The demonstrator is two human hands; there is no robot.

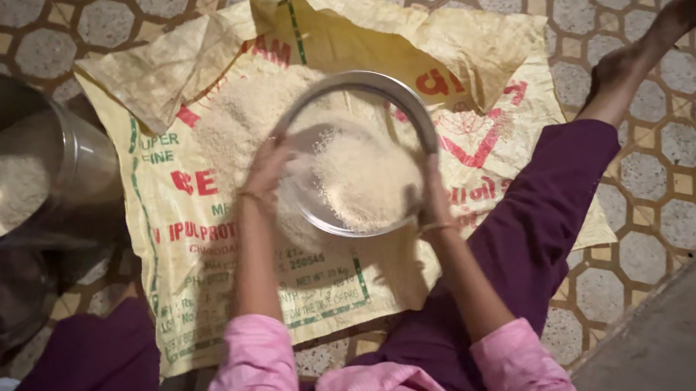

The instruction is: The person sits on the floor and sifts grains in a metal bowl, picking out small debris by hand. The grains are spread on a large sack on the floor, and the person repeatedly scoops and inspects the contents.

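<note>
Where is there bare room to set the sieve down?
Bare sack lies near the left forearm, below the flour pile. Bare tiled floor right of the foot. Crowded left: steel pot.

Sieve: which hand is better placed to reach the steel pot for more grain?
Left. Both hands grip the sieve: the left hand on its left rim, the right hand on its right. The pot stands on the left, so it is probably nearer.
</note>
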